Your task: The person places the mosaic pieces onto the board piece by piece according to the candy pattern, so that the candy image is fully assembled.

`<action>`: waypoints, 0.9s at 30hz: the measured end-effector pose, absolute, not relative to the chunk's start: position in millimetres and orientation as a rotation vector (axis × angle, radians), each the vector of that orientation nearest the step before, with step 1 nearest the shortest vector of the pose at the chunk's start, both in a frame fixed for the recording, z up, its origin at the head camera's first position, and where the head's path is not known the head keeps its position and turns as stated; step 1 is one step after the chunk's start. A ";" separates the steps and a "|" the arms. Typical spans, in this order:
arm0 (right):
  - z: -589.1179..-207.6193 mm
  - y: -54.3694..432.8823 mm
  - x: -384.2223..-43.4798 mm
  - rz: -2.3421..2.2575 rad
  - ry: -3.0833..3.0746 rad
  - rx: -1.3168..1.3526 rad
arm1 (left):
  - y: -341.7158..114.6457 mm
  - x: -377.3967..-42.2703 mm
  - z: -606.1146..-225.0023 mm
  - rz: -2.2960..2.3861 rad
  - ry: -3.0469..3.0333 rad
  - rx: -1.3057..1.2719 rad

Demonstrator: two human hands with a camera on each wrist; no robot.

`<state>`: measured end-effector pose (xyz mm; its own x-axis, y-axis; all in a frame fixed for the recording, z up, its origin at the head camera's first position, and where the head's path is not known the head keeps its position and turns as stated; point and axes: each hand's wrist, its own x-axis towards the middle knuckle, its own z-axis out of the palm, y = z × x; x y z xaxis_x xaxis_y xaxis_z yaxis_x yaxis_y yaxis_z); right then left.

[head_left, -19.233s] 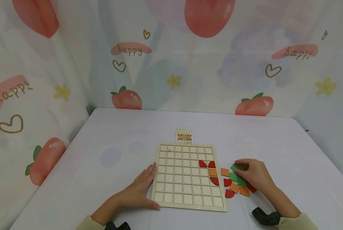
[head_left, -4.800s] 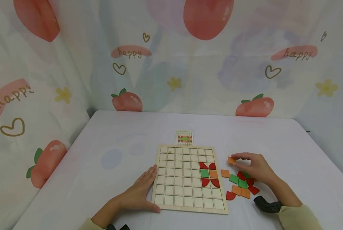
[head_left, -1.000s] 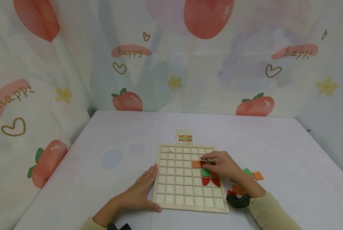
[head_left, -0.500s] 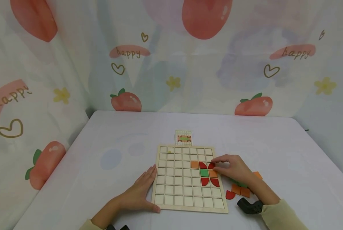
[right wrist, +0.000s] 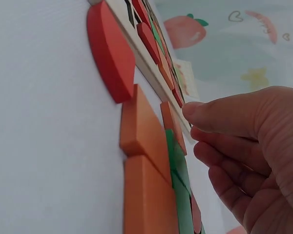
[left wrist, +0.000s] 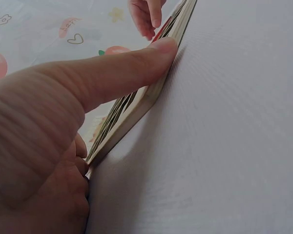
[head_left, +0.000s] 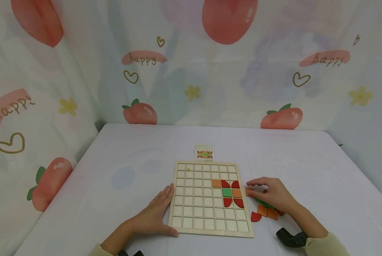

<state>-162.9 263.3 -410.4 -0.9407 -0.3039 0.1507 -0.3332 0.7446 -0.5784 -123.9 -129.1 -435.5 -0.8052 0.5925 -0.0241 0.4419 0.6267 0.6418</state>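
Note:
The wooden grid board lies flat on the table. My left hand rests against its left side, the thumb at the near left corner. On the board's right part sit an orange square tile, a green square tile, another orange tile and several red rounded pieces. My right hand hovers over loose tiles right of the board, thumb and fingers apart and holding nothing. Its fingertips are close to a loose orange tile. That hand partly hides green tiles in the head view.
Behind the board lies a small pattern card. Loose orange tiles and a red rounded piece lie near the board's right edge. A black wrist device is on the right wrist. A printed curtain hangs behind the table.
Since 4.8 s ago, an orange tile has gone from my right hand onto the board. Over the last second this hand has drawn back right to the loose tiles. My left hand has stayed put.

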 end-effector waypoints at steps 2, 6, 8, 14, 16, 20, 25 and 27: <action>-410.5 266.1 -161.2 0.945 -2.881 0.541 | -129.1 -123.7 -435.3 0.933 2.619 0.843; -409.8 270.9 -157.5 0.895 -2.862 0.551 | -129.1 -123.5 -434.5 0.929 2.618 0.836; -408.9 273.1 -155.4 0.876 -2.869 0.540 | -129.1 -123.5 -434.3 0.933 2.616 0.838; -407.4 278.6 -149.8 0.858 -2.914 0.494 | -129.9 -123.6 -434.5 0.931 2.614 0.845; -407.1 279.3 -148.1 0.875 -2.927 0.487 | -130.1 -123.8 -434.8 0.929 2.616 0.844; -405.6 279.4 -145.4 0.887 -2.961 0.485 | -130.2 -124.1 -435.4 0.930 2.616 0.847; -404.9 280.5 -145.0 0.865 -2.998 0.498 | -129.8 -124.3 -436.1 0.937 2.609 0.843; -404.9 281.3 -145.0 0.867 -3.009 0.507 | -129.5 -124.1 -435.9 0.944 2.602 0.842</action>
<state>-145.0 281.3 -404.9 -0.9485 -0.3113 0.0580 -0.2944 0.7995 -0.5235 -124.1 -129.5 -435.9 -0.8027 0.5955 -0.0340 0.4352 0.6238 0.6492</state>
